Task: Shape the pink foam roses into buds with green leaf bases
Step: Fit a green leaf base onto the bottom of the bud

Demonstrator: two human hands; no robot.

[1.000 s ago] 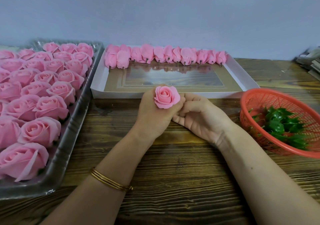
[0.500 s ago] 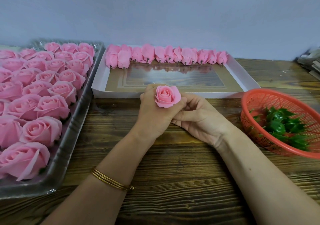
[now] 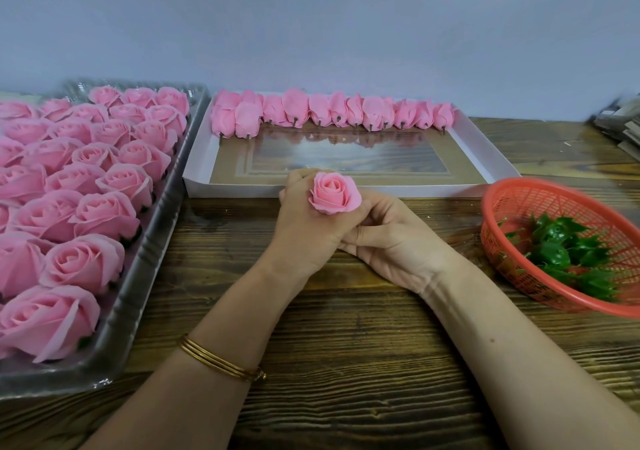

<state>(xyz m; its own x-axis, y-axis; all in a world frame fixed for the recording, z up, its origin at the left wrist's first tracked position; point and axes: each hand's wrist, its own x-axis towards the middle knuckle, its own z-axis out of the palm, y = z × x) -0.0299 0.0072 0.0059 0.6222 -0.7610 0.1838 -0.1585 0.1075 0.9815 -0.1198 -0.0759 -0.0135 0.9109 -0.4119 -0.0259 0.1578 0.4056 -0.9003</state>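
Pink foam rose [image 3: 334, 196] is sitting upright, bloom facing up, over the middle of the wooden counter [image 3: 346, 363], just in front of the white box's [image 3: 478, 151] near wall. L hand [image 3: 308, 228] is gripping it from below, fingers curled round the base, back of the hand facing the cam. R hand [image 3: 391, 241] is pressing against the L one from the right side, fingers curled in under the bloom. Its tips are hiding behind rose & L hand, so can't tell whether it's pinching the rose or only touching it. Gold bangles [image 3: 221, 363] are circling the L wrist.

At left, open roses [image 3: 104, 214] are filling a clear plastic tray [image 3: 138, 297], packed in rows & touching each other. Shaped buds [image 3: 329, 113] are lying in a row along the box's far wall, stem ends pointing toward the person. Red mesh basket [image 3: 519, 200] is sitting at right, near the R forearm, w/ green leaf bases [image 3: 568, 245] piled inside. Blurred stack [image 3: 616, 127] is showing at the far right edge; can't tell what it is.
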